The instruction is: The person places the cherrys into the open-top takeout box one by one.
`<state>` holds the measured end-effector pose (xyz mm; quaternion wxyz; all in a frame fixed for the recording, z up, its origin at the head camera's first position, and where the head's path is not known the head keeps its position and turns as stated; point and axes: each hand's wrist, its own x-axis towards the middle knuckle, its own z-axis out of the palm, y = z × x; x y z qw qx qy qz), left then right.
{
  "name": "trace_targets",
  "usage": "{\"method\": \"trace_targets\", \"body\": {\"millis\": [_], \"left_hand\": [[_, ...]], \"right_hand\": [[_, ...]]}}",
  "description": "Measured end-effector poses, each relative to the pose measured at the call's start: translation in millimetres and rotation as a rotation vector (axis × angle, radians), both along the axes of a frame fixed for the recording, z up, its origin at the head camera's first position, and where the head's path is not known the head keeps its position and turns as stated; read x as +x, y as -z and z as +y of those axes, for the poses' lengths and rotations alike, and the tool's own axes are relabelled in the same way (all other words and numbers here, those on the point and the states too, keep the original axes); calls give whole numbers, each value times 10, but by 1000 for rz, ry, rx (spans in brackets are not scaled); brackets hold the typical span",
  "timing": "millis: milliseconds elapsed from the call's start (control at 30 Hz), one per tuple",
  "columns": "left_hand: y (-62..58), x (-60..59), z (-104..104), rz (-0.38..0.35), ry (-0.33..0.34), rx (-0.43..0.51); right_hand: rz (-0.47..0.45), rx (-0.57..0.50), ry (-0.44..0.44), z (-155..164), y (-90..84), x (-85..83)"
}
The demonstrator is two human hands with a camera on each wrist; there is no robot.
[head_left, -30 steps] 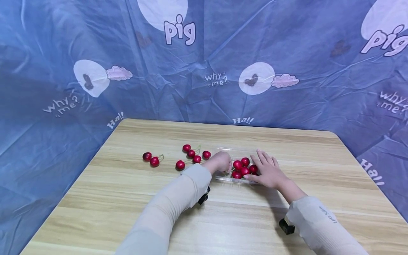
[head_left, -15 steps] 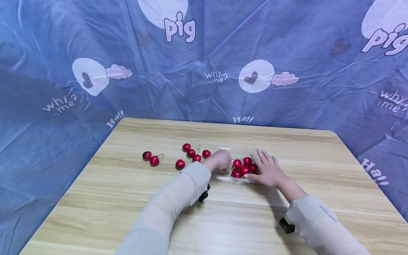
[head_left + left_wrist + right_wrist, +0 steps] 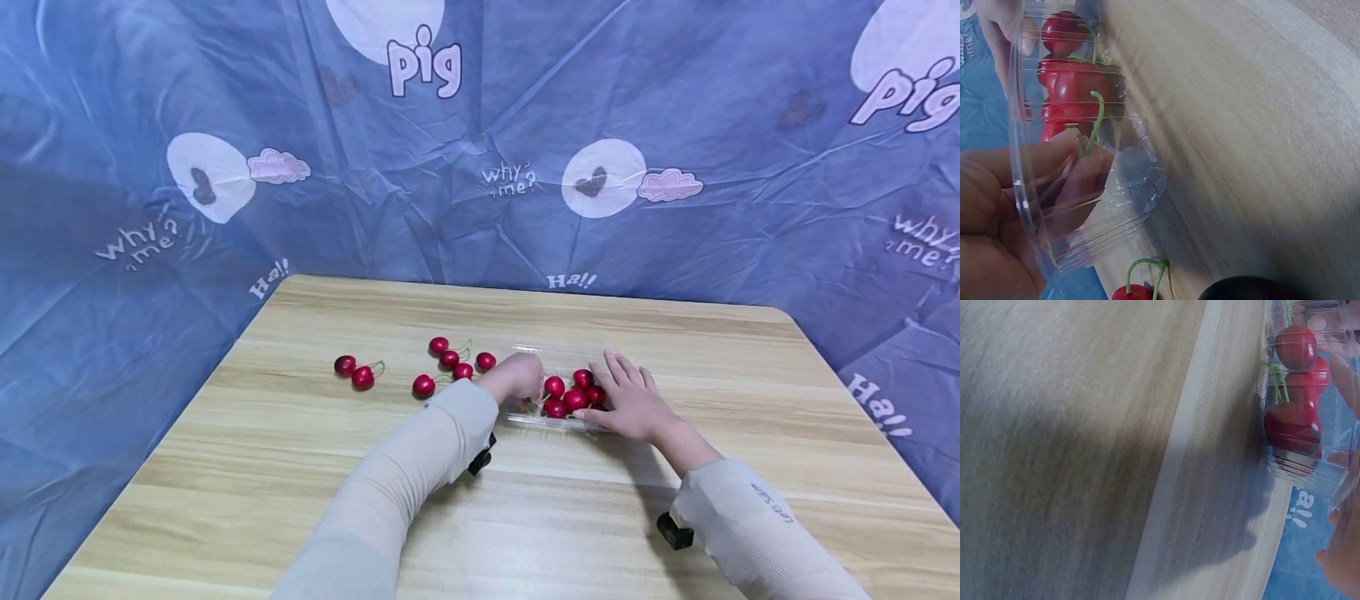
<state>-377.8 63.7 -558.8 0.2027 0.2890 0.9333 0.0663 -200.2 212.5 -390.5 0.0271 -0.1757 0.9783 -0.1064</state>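
Backdrop (image 3: 435, 233): blue printed cloth, hangs behind the far edge.

Counter (image 3: 187, 467): pale wood grain, carries all items below.

Tray (image 3: 543, 423): clear plastic, lies just right of the counter's middle; long axis appears to run left to right.

Right hand (image 3: 633, 408): covers the tray's right end, fingers spread, thumb at the near side; a light, steady rest should prevent sliding.

Left hand (image 3: 516, 377): reaches inside the tray's left end, thumb and fingertip pinching a stem (image 3: 1099, 115).

Trayed cherries (image 3: 575, 401): red, at least five visible, bunched rightward.

Loose cherries (image 3: 363, 378): seven visible left of the tray, two apart from the others.

Stem: green, points right from the fingertips; its cherry cannot be told. Gentle nudging by the stem likely spares bruising.
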Motion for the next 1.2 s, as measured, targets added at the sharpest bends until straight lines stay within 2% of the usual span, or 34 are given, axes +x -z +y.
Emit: {"method": "trace_targets", "body": {"millis": [133, 200, 233, 267, 300, 333, 367, 400, 500, 533, 567, 633, 700, 800, 1100, 1200], "left_hand": [[536, -363, 96, -27, -5, 4], [788, -539, 145, -10, 18, -21], [853, -588, 159, -2, 19, -21], [863, -604, 158, 6, 25, -24], [800, -574, 144, 12, 28, -24], [657, -496, 117, 13, 31, -29], [439, -372, 68, 32, 50, -39], [164, -203, 8, 38, 47, -25], [-886, 450, -217, -10, 8, 21], [-1203, 655, -290, -17, -2, 44], [-1481, 840, -361, -27, -20, 81], [-1895, 1129, -472, -66, -70, 156], [-2066, 1263, -555, -70, -85, 221], [-2115, 1313, -639, -96, -121, 296], [-2109, 1214, -899, -273, -249, 488], [-2125, 1179, -994, -303, -273, 541]], "right_hand": [[-12, -3, -2, -8, -9, -4], [-17, -5, -2, -10, -14, -4], [-17, -7, -1, -9, -15, -5], [-18, -7, 0, -7, -15, -5], [-17, -6, 1, -5, -15, -5], [-15, -4, 1, -4, -15, -4], [-15, -3, 2, -2, -14, -5], [-14, -5, 2, 0, -13, -5], [-9, -5, 0, -3, -11, -3], [-6, -6, -2, -3, -12, -1], [-4, -8, -3, -3, -11, 1], [2, -6, -4, -7, -13, 7], [8, -2, -5, -9, -19, 14], [12, -5, -4, -12, -29, 25], [-1, -4, -4, -9, -15, 13], [2, -7, -5, -9, -5, 2]]}}
